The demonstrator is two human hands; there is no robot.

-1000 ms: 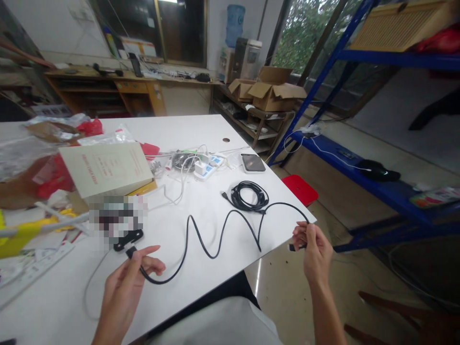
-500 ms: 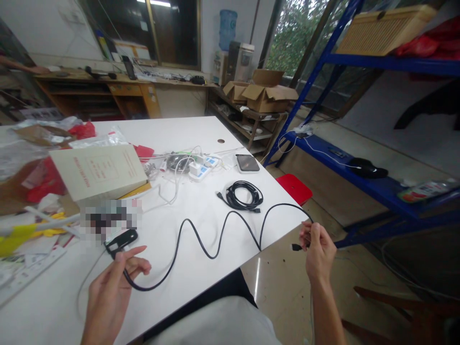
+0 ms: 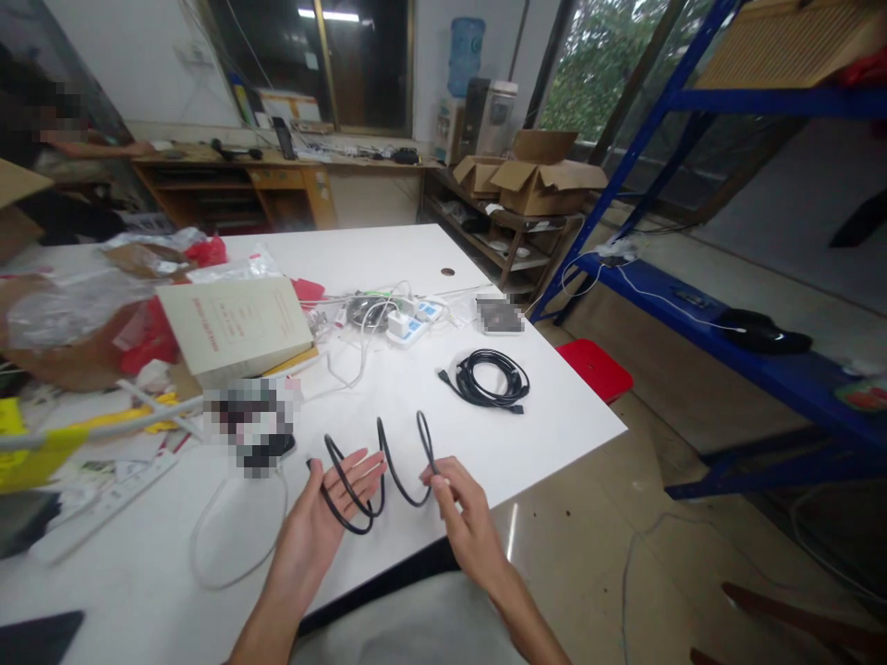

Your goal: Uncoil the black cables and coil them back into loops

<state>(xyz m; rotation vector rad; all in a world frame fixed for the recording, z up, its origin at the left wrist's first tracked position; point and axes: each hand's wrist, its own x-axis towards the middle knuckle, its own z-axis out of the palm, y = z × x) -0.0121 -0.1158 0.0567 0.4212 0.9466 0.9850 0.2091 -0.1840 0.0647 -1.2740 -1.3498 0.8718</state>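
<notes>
A black cable (image 3: 418, 501) runs in loose, springy loops between my two hands over the front of the white table (image 3: 554, 443). My left hand (image 3: 311, 531) is palm up with its fingers stretched out; the cable passes under the thumb and across the palm and fingers. Between thumb and fingers, my right hand (image 3: 469, 522) pinches the cable at the right end of the loops. Beyond them lies a wound coil of black cable (image 3: 478, 397) with its plugs showing. The far ends of the held cable are hard to make out.
A pale box (image 3: 236, 323), plastic bags and a white power strip (image 3: 103, 503) crowd the left side. White adapters (image 3: 408, 323) with cords lie farther back. A red stool (image 3: 596, 368) and blue shelving (image 3: 665, 296) stand right. Another person's arm (image 3: 103, 148) shows far left.
My hands have come together from far apart, the right moving left and the left moving right. The cable between them has gone from a long wave to tight loops. The view has shifted left.
</notes>
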